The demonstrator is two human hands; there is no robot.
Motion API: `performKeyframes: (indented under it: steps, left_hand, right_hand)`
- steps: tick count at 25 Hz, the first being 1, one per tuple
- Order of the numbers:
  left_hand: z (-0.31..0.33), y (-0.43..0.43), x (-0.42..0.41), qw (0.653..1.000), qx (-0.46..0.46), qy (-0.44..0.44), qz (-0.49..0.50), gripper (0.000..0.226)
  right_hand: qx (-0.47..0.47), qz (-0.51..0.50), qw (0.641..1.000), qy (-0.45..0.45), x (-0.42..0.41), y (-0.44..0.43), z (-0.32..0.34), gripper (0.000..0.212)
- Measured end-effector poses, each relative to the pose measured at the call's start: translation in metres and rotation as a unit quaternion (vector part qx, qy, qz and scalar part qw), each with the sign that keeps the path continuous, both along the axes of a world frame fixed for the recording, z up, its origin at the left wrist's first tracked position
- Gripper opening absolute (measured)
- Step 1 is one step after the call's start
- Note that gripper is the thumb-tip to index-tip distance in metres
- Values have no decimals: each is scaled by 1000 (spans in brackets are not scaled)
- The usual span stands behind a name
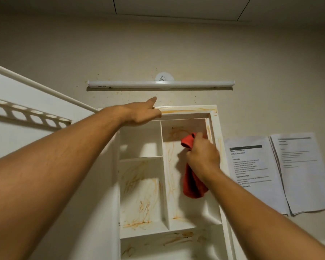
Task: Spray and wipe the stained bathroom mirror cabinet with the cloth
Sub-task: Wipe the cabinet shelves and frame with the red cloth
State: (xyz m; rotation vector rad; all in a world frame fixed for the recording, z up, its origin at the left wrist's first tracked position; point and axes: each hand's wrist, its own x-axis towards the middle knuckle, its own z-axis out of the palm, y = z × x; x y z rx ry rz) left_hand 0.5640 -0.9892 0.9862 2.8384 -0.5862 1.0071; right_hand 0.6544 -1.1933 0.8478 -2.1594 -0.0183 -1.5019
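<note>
Overhead, left hand (141, 114) flat on cabinet (215, 128) rim, fingers (152, 100) seemingly straight; right hand (203, 156) fingers (198, 137) clutch red cloth (192, 184).

Orange-brown stains (137, 225) streak the shelves (178, 227) of the white cabinet (216, 128).

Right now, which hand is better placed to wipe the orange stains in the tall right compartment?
The right hand: it grips the red cloth inside that compartment, beside the stains. The left hand rests on top of the cabinet.
</note>
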Motion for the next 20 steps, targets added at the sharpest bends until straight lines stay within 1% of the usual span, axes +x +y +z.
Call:
performKeyframes:
  steps: [1,2,3,4,5,6,7,8,9,10,11,12,13,14,15,16,17,18,19,20]
  left_hand:
    - [-3,-3,-1,1000,-2,-15,-7,83]
    - [-8,-5,-2,999,-3,-35,-11,88]
    - [-11,-5,-1,998,-3,-54,-14,92]
    - [-15,-4,-1,998,-7,-65,-18,94]
    - [-17,-2,1,997,-13,-71,-23,94]
    - [-19,-1,4,997,-18,-75,-27,93]
    - [-20,0,6,996,-23,-80,-31,93]
    - [-18,0,7,996,-28,-84,-34,92]
    - [-18,0,9,995,-33,-82,-35,92]
    - [-18,0,10,995,-33,-84,-34,92]
    - [-19,0,11,995,-30,-90,-32,92]
    - [-20,1,13,995,-28,-95,-28,91]
    - [-21,1,15,995,-31,-92,-27,91]
    - [-20,1,15,995,-39,-87,-30,90]
    - [-20,1,15,995,-50,-85,-34,90]
    - [-19,1,15,994,-57,-83,-36,91]
    - [-19,0,15,994,-58,-84,-35,91]
    - [-19,-1,15,994,-54,-88,-33,91]
    - [-19,-3,14,994,-46,-92,-32,92]
    - [-19,-4,15,994,-39,-95,-31,92]
  right_hand:
    - [48,25,998,29,9,8,-5,47]
    - [124,59,989,51,18,17,-5,53]
    - [223,104,968,51,28,27,4,55]
    - [317,159,934,31,38,36,18,54]
    - [382,205,901,-1,43,47,32,50]
    - [403,225,886,-36,47,57,42,45]
    - [378,212,899,-61,50,67,45,38]
    - [301,186,932,-79,55,72,42,32]
    - [176,158,968,-86,56,73,31,28]
    - [27,130,987,-88,59,70,18,29]
    - [-103,108,985,-88,62,62,8,33]
    - [-190,95,974,-82,61,51,6,40]
    - [-237,80,965,-74,61,38,11,45]
    - [-252,55,964,-62,61,26,17,49]
    - [-238,19,970,-46,60,18,21,51]
    - [-174,-2,984,-25,60,13,21,52]
    - [-77,-1,997,-9,60,13,21,51]
    - [21,13,1000,1,62,14,19,48]
    - [84,29,996,0,65,16,19,43]
    - [96,49,994,-7,67,22,21,38]
